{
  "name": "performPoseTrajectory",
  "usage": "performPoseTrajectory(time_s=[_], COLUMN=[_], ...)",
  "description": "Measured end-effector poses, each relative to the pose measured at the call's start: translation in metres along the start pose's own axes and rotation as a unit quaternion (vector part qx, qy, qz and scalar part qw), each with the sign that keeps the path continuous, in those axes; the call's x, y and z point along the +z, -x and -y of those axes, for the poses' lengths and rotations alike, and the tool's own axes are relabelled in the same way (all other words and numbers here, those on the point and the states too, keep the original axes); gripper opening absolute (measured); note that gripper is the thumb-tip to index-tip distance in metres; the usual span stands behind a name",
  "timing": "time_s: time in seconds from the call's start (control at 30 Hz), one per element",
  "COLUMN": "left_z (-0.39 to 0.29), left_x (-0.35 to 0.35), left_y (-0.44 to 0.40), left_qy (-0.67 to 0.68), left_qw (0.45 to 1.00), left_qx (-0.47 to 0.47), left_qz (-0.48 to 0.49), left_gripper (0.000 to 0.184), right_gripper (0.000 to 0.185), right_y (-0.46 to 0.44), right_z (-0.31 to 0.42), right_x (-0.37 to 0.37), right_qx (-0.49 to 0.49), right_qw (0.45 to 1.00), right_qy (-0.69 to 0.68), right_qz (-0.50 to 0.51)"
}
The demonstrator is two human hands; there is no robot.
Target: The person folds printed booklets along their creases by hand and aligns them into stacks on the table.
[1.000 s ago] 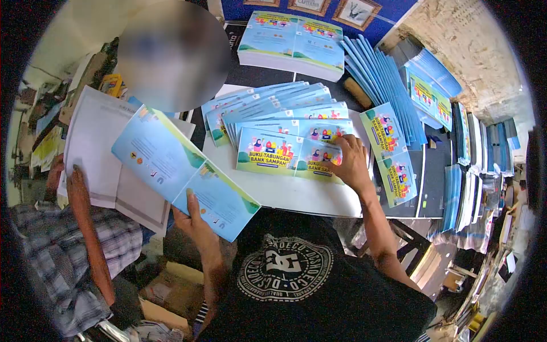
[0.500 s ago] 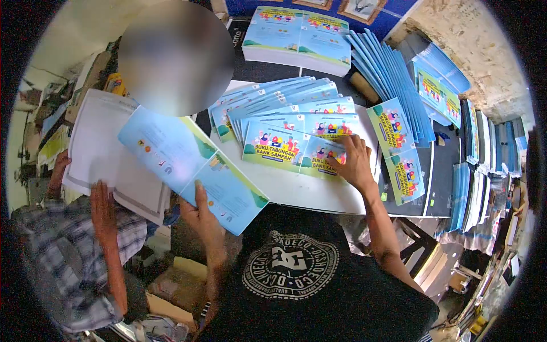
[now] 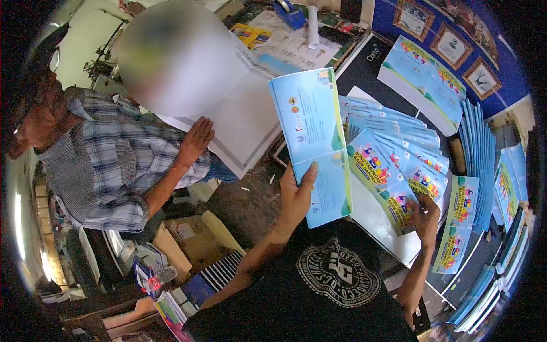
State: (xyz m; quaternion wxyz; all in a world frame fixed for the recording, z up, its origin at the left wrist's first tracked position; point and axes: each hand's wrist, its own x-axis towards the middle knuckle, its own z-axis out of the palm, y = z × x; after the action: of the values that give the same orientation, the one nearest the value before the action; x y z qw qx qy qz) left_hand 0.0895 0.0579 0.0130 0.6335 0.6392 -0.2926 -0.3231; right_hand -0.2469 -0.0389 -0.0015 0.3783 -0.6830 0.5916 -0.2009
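Observation:
My left hand [image 3: 297,194] holds a blue printed booklet cover [image 3: 310,134] upright, thumb on the side with logos and small text. On the table to the right, several covers lie fanned out in a pile [image 3: 399,122]. My right hand [image 3: 424,219] has its fingers curled at the lower corner of the topmost cover [image 3: 376,171], pinching its edge. That cover shows colourful figures and the words "Buku Tabungan Bank Sampah". Beside my right hand another cover [image 3: 458,222] lies face up on the black table.
A thick stack of covers [image 3: 421,80] stands at the back, with a row of leaning blue booklets [image 3: 476,154] beside it. At the left, a person in a plaid shirt [image 3: 122,165] rests a hand on a large white sheet [image 3: 245,137]. A blue tape dispenser [image 3: 289,14] sits farther back.
My view has swung left, so the table appears farther right. The cover in my left hand has turned more upright. The topmost pile cover is now tilted, with my right hand at its corner.

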Motion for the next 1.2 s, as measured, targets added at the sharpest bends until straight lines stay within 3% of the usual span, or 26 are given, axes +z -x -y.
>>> performPoseTrajectory(time_s=[0.2, 0.3, 0.4, 0.6, 0.7, 1.1, 1.2], left_z=[-0.003, 0.000, -0.002, -0.004, -0.002, -0.006, -0.007], left_x=[0.004, -0.002, 0.000, 0.000, 0.001, 0.001, -0.001], left_y=[-0.002, 0.000, 0.001, 0.002, 0.001, 0.002, 0.001], left_qy=[0.033, 0.006, 0.014, 0.006, 0.001, 0.013, -0.002], left_qw=[0.998, 1.000, 1.000, 1.000, 0.999, 1.000, 1.000], left_qx=[0.056, 0.011, 0.007, 0.010, 0.031, -0.004, -0.013], left_qz=[0.006, 0.016, 0.005, -0.007, -0.007, -0.007, -0.001], left_gripper=[0.027, 0.024, 0.024, 0.025, 0.025, 0.028, 0.028], right_gripper=[0.022, 0.026, 0.027, 0.027, 0.017, 0.019, 0.016], right_y=[0.007, 0.002, 0.004, 0.007, 0.007, 0.008, 0.007], right_z=[-0.007, -0.017, -0.019, -0.011, -0.011, 0.018, 0.012], right_x=[0.008, -0.001, -0.002, -0.005, -0.010, -0.002, -0.005], right_qx=[-0.083, -0.045, -0.023, -0.106, -0.038, -0.094, -0.049], right_qw=[0.987, 0.996, 0.998, 0.986, 0.994, 0.983, 0.992], right_qy=[0.044, 0.030, 0.013, 0.037, 0.027, 0.085, 0.069], right_qz=[-0.130, -0.064, -0.063, -0.124, -0.097, -0.135, -0.097])
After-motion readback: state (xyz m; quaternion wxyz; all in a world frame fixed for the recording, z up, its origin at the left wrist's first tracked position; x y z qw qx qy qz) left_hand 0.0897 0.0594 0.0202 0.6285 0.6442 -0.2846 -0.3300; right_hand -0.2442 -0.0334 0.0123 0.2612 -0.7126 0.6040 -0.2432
